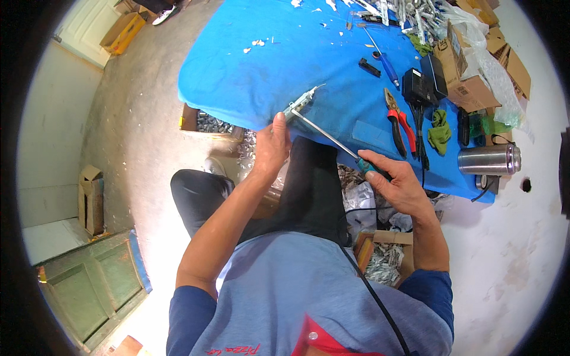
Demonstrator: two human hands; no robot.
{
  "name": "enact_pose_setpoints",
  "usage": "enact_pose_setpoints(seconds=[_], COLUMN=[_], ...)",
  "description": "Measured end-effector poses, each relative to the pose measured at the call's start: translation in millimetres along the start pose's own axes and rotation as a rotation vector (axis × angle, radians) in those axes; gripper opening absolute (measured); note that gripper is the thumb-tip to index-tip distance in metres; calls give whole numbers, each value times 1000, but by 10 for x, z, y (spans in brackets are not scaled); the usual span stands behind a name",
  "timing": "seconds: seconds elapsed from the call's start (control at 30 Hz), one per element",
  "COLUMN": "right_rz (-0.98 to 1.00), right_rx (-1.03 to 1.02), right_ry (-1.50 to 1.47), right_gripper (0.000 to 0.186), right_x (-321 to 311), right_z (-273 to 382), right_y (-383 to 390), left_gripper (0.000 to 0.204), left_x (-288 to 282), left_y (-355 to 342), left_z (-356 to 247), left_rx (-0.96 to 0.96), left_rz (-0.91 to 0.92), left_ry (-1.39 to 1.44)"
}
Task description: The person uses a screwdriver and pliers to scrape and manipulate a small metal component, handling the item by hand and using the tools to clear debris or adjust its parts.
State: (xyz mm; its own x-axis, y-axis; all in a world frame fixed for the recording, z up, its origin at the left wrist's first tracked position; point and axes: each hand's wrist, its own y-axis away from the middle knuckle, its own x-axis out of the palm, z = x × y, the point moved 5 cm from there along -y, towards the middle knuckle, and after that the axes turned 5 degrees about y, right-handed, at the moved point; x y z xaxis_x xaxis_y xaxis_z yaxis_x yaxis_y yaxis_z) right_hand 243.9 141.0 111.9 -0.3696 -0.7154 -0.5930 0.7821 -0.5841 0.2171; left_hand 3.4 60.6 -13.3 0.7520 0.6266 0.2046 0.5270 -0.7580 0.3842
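1. Left hand (273, 145): thumb and fingers pinch the near end of a slim grey-white part (304, 102); the undersides of the fingers are hidden.
2. Right hand (396, 183): fingers curl around the teal handle of a screwdriver (326, 136), thumb pressed against it.
3. Edges: the left hand sits at the near edge of the blue cloth (231, 65) covering the table; the right hand is beside that edge, farther right. The cloth's left border lies well apart from the left hand.
4. Room: a broad stretch of cloth opens ahead and to the left of the part. To the right it is tighter, with red-handled pliers (399, 121) ahead of the right hand.
5. Part relative to fingers: it projects forward and rightward from the left fingertips, over the cloth. The screwdriver's tip meets it just beyond the left thumb; whether it is seated in anything, cannot tell.
6. Farther right: black adapter (417, 87), green rag (439, 132), steel flask (490, 160).
7. Below table level, left: a carton (189, 118) of small metal pieces.
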Motion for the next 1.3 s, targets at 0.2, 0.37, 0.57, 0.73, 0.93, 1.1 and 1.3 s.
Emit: enact_pose_setpoints(seconds=[0.2, 0.37, 0.57, 0.73, 0.93, 1.1, 1.3], right_rz=[-122, -121, -63, 125, 88, 56, 98], right_rx=[-54, -127, -171, -119, -196, -260, -119], right_ry=[234, 496, 645, 430, 610, 530, 424], right_gripper=[37, 36, 35, 33, 32, 32, 32], right_x=[46, -14, -70, -276, -270, -229, -327], right_z=[161, 498, 732, 672, 699, 763, 794], right_y=[47, 50, 1, -226, -267, -261, -244], left_gripper=[67, 65, 68, 63, 65, 65, 62], left_x=[-2, 9, 31, 32, 3, -81, -125], left_y=[-13, 51, 91, 80, 9, -71, -37], left_z=[11, -9, -149, -188, -142, -97, -60], left_rx=[122, 231, 308, 320, 257, 247, -144], left_rz=[-62, -89, -77, -90, -78, -30, 164], left_ry=[-258, -448, -592, -685, -706, -559, -74])
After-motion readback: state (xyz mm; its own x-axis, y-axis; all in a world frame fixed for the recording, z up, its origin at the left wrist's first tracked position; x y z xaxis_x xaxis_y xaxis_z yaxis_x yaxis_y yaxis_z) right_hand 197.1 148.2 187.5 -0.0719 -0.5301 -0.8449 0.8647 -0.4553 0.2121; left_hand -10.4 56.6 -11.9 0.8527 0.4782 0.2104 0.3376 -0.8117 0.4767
